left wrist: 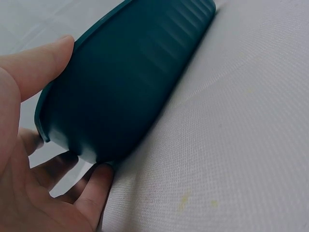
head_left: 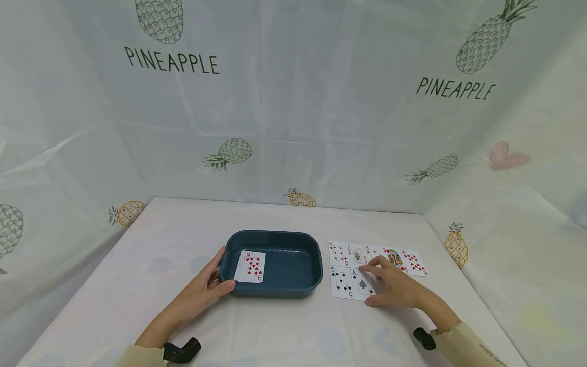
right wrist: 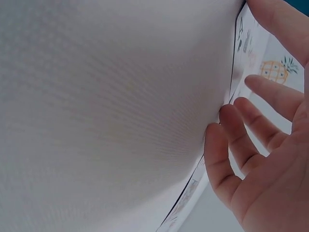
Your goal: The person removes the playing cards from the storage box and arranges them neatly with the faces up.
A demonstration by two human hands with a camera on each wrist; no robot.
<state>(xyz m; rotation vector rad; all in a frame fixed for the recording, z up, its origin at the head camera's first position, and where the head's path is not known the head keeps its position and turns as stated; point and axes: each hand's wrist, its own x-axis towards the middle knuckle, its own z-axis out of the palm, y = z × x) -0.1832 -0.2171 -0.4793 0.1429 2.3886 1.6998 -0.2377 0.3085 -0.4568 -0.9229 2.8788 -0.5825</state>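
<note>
My left hand (head_left: 199,293) grips the left end of a dark teal rectangular tray (head_left: 293,293). Its thumb lies on the rim, and in the left wrist view the fingertips (left wrist: 101,174) reach under the end wall. A nine of hearts (head_left: 254,267) lies face up at the tray's left side, on top of other card edges. Over the front row of playing cards is my right hand (head_left: 401,288), thumb at the bottom edge beside the ace of spades (head_left: 361,283), index fingertip near its top. The right wrist view shows its other fingers loosely bent at the table surface.
Left of the ace lies a black five (head_left: 341,282). Behind them runs a row of face-up cards: a red six (head_left: 338,251), a joker (head_left: 357,255), a red three, a picture card (head_left: 393,257) and another red card (head_left: 415,262). A pineapple-print sheet (head_left: 293,122) rises behind the table.
</note>
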